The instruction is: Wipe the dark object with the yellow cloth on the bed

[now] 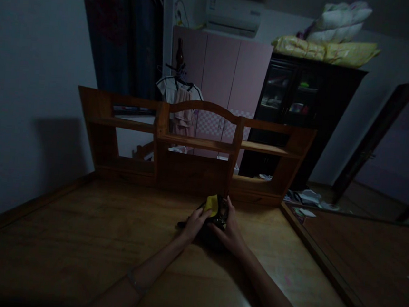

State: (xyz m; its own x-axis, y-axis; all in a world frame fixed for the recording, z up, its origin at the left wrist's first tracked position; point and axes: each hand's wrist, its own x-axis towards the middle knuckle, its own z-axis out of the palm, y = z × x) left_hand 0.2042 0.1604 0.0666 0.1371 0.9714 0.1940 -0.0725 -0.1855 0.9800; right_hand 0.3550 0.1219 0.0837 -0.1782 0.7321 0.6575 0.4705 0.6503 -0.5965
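Both hands are on a small dark, soft-looking item, apparently a black bag point(212, 238) with a bright yellow patch or lining point(212, 203), resting on the wooden surface. My left hand point(195, 223) pinches its left side just below the yellow part. On the opposite side, my right hand point(230, 230) wraps round the edge, thumb across the front and fingers up behind. Between the hands the item's upper part looks parted, with small shiny bits inside that I cannot make out. A dark strap-like end point(181, 224) pokes out to the left.
A wooden shelf unit point(196, 144) stands along the far edge of the wooden board point(111, 231). A raised wooden rail point(323, 264) borders the right side, and a white wall point(27, 85) the left. Beyond are a pink wardrobe point(218, 73), a dark cabinet point(324, 97) and hanging clothes point(184, 99).
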